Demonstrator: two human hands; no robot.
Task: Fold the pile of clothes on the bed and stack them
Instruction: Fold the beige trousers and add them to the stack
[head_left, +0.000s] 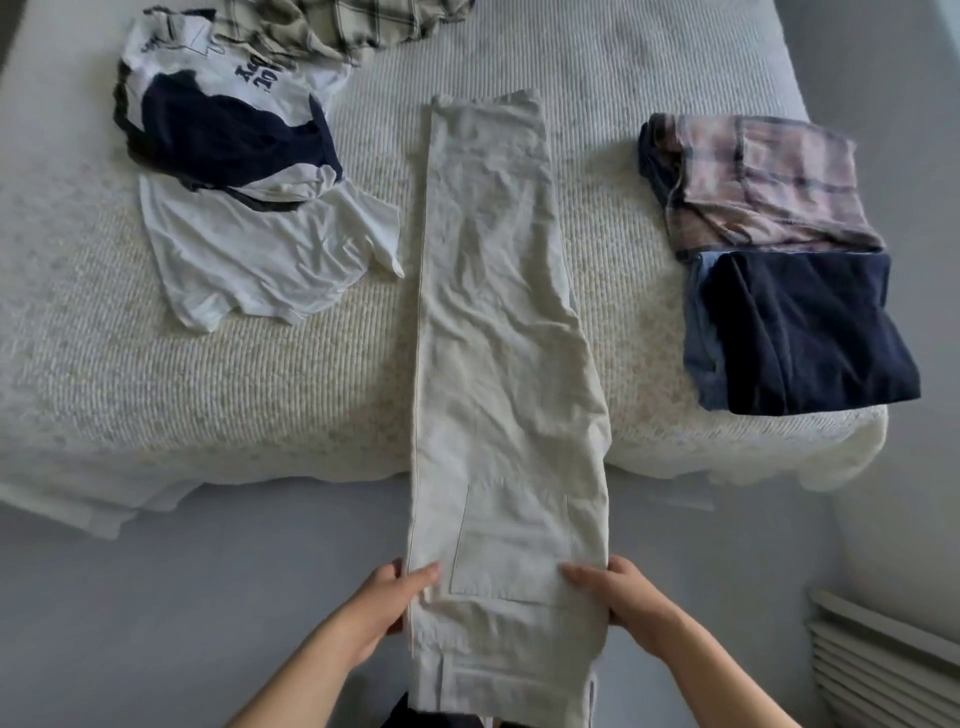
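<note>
Pale beige trousers (498, 322), folded lengthwise leg on leg, lie along the middle of the bed and hang over its near edge. My left hand (387, 603) grips their left edge near the back pocket, thumb on top. At the same height my right hand (618, 597) grips the right edge. To the left lies an unfolded pile: a white T-shirt (260, 260) under a navy and white shirt (223, 124). A cream plaid shirt (332, 26) sits crumpled at the far edge. On the right are folded clothes: a pink plaid piece (763, 182) and a navy one (810, 332).
The bed (104, 364) has a pale ribbed cover whose near edge drops to a grey floor (182, 597). A white slatted radiator or vent (893, 660) stands at the lower right. A strip of bare bed cover shows on each side of the trousers.
</note>
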